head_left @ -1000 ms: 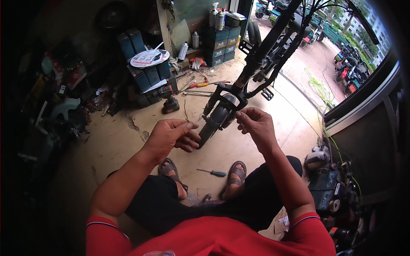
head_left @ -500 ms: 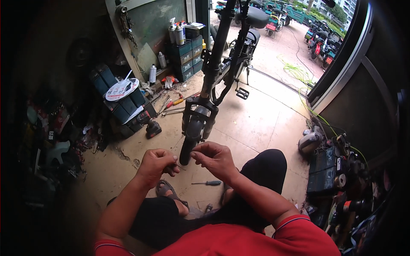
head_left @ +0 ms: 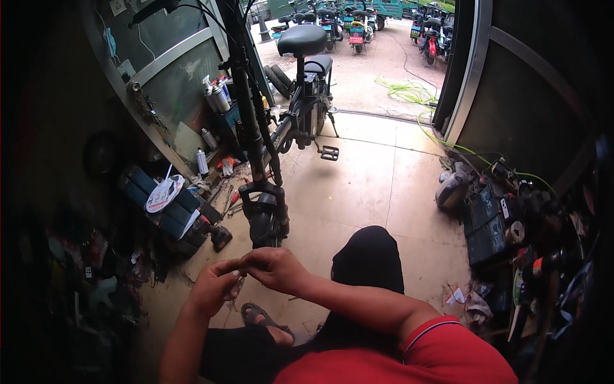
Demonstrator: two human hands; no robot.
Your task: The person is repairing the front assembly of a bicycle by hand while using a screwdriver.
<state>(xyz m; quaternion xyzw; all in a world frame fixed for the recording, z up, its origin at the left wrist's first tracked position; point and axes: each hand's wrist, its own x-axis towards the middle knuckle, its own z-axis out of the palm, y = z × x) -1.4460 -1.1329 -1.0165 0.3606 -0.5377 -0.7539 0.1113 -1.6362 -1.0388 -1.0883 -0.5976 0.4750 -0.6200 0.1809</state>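
My left hand and my right hand meet at the fingertips, low in front of the bike's front wheel. Both are closed in a pinch. Whatever lies between the fingers is too small or hidden to make out. Just beyond them stands a black electric bike, upright and facing me. Its front wheel is the part closest to my hands, and its front fork rises above that wheel.
At the left, a cordless drill lies by dark boxes with a round white lid on top. Spray cans stand farther back. Dark batteries and clutter line the right. A yellow-green cable crosses the doorway; scooters stand outside.
My hands were apart and now touch at the fingertips. The view has tilted up and shifted, so more of the doorway shows. The screwdriver on the floor is no longer visible.
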